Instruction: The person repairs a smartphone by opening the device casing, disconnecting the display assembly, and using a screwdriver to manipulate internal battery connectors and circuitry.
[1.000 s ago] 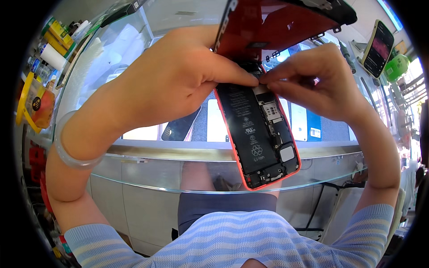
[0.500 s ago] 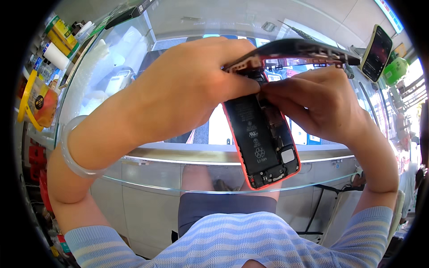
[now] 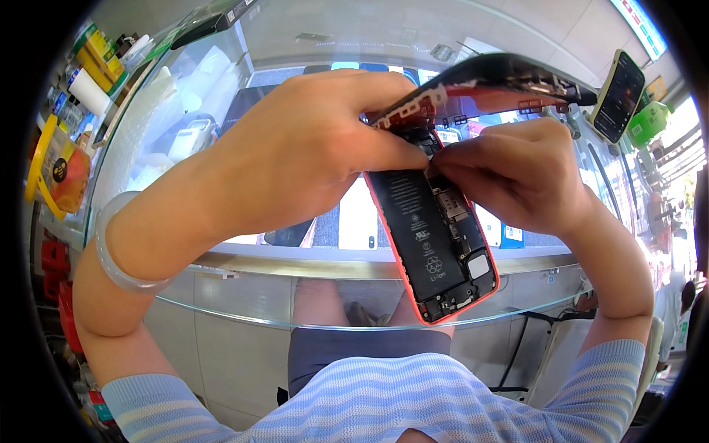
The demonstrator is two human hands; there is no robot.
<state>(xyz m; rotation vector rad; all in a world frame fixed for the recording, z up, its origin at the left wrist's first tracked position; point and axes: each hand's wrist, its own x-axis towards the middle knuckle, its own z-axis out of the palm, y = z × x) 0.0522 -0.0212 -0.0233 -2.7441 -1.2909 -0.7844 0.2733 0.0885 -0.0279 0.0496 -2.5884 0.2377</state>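
Observation:
An opened pink-cased phone (image 3: pixel 417 244), with black battery and small components showing, is held over a glass counter, its lower end toward me. The detached-looking screen assembly (image 3: pixel 495 88) is lifted at the top end, tilted, its underside edge brackets visible. My left hand (image 3: pixel 325 148) is closed round the phone's upper left, fingers beside the screen, thumb lying across the top of the inside. My right hand (image 3: pixel 517 166) pinches at the top of the inside, beside my left thumb; what its fingertips hold is hidden. A pale bangle (image 3: pixel 125 273) circles my left forearm.
Phones (image 3: pixel 357 218) lie inside the glass display case (image 3: pixel 281 29). At right stand a phone on a stand (image 3: pixel 617 96) and a green bottle (image 3: pixel 646 122). At left are a yellow-lidded tub (image 3: pixel 63 166), a white roll (image 3: pixel 86 90) and red objects (image 3: pixel 55 269).
The screen assembly has tipped down from steeply raised to flatter. Both hands and the phone have shifted slightly lower in the view; the fingertips remain together at the phone's top.

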